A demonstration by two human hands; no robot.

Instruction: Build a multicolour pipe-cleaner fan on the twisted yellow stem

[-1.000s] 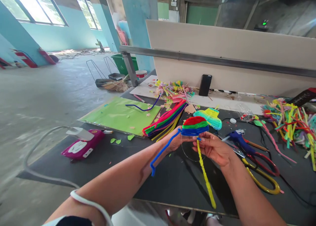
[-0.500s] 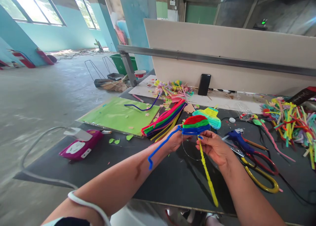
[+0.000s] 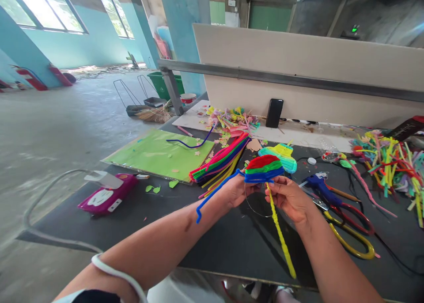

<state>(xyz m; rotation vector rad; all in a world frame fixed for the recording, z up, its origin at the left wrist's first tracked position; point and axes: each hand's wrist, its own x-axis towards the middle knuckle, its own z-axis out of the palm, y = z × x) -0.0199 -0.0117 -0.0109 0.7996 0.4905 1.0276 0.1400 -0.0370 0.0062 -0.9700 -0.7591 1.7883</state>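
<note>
A striped piece of red, green and blue pipe cleaner is held up over the dark table. My left hand is closed on its lower left side, its fingertips partly hidden behind it. From that side a loose blue pipe cleaner trails down over my left forearm. My right hand pinches the lower right edge, where a yellow twisted stem hangs down. A thin wire loop dangles below the piece. Just behind lies a yellow and turquoise shape.
Scissors and a blue-handled tool lie right. Pipe cleaner bundles and a green sheet lie left of centre, near a magenta power strip. A phone leans at the back; colourful scraps lie far right.
The yellow stem's lower end has swung slightly right. The loose blue end has shifted a little left and up. My right thumb and fingers have moved slightly at the blue edge.
</note>
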